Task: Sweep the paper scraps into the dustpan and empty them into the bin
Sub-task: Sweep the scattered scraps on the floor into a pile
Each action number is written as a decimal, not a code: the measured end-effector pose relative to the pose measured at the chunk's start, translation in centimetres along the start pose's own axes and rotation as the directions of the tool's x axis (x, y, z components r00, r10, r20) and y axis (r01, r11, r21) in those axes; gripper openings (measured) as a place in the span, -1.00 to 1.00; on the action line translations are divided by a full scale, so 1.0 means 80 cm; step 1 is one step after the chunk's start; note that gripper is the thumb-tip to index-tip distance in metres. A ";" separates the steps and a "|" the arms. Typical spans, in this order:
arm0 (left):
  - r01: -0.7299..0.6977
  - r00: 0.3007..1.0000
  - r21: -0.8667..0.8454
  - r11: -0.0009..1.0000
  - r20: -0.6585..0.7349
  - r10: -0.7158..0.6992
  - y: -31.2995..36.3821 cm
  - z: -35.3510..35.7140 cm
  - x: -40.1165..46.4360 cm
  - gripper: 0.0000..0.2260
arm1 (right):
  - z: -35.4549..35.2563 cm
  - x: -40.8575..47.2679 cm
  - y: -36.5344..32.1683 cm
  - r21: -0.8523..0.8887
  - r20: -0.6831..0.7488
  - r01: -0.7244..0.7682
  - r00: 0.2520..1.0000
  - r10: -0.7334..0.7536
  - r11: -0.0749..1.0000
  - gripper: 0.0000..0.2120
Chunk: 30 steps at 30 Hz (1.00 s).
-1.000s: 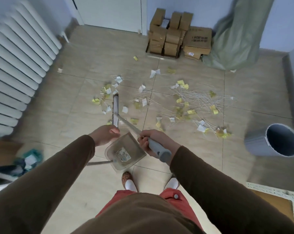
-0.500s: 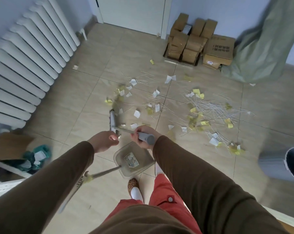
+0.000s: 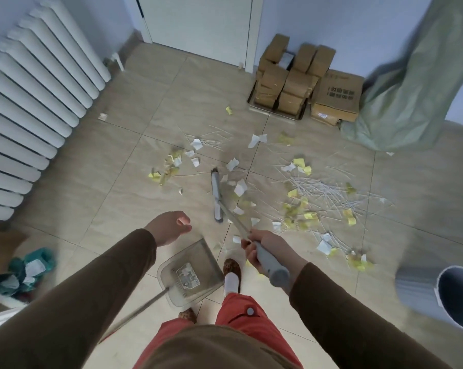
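Broom [image 3: 216,198] head farther out among scraps [image 3: 239,187] than before, right hand [image 3: 265,246] gripping handle.

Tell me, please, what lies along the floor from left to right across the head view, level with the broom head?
Radiator → yellow scrap cluster → broom head → white shredded strips.

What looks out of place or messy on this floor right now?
Paper scraps and thin white strips lie scattered over the tiles, none yet in the dustpan. The grey bin lies on its side at right, its mouth facing sideways.
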<state>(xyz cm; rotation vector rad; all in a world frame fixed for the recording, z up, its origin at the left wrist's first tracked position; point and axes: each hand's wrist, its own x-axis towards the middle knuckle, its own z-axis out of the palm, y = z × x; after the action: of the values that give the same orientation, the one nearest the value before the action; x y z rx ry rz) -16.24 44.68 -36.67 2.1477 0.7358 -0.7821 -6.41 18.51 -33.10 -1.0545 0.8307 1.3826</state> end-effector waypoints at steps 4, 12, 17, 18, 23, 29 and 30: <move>0.024 0.998 -0.044 0.999 -0.051 -0.026 0.004 -0.005 0.010 -0.78 | 0.019 0.003 -0.021 0.031 0.140 -0.026 0.990 0.022 0.999 -0.87; 0.044 0.991 -0.187 0.981 -0.113 -0.066 -0.029 -0.012 0.018 -0.92 | 0.190 0.113 -0.063 0.083 0.396 -0.133 0.914 0.090 0.988 -0.96; 0.068 0.973 -0.385 0.920 -0.177 -0.146 -0.063 -0.016 0.022 -0.85 | 0.261 0.198 -0.088 0.126 0.374 -0.118 0.925 0.063 0.985 -0.82; 0.079 0.971 -0.406 0.910 -0.174 -0.162 -0.072 -0.013 0.022 -0.84 | 0.259 0.207 -0.093 0.141 0.370 -0.106 0.928 0.047 0.984 -0.81; 0.130 0.980 -0.477 0.869 -0.070 -0.185 -0.084 0.013 0.020 -0.88 | 0.173 0.201 -0.106 0.232 0.208 -0.007 0.977 -0.043 0.973 -0.88; 0.137 0.990 -0.489 0.861 0.054 -0.127 -0.049 0.030 0.041 -0.90 | 0.060 0.111 -0.084 0.238 0.068 0.051 0.995 -0.069 0.970 -0.81; 0.126 0.992 -0.482 0.867 0.061 -0.110 -0.040 0.029 0.047 -0.90 | 0.052 0.094 -0.080 0.240 0.057 0.059 0.996 -0.074 0.969 -0.81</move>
<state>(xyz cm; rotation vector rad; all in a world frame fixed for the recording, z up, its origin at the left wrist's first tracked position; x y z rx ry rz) -16.73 45.68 -41.97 1.6437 0.9425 -0.6104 -0.14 25.65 -38.10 -0.8397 0.8807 1.2207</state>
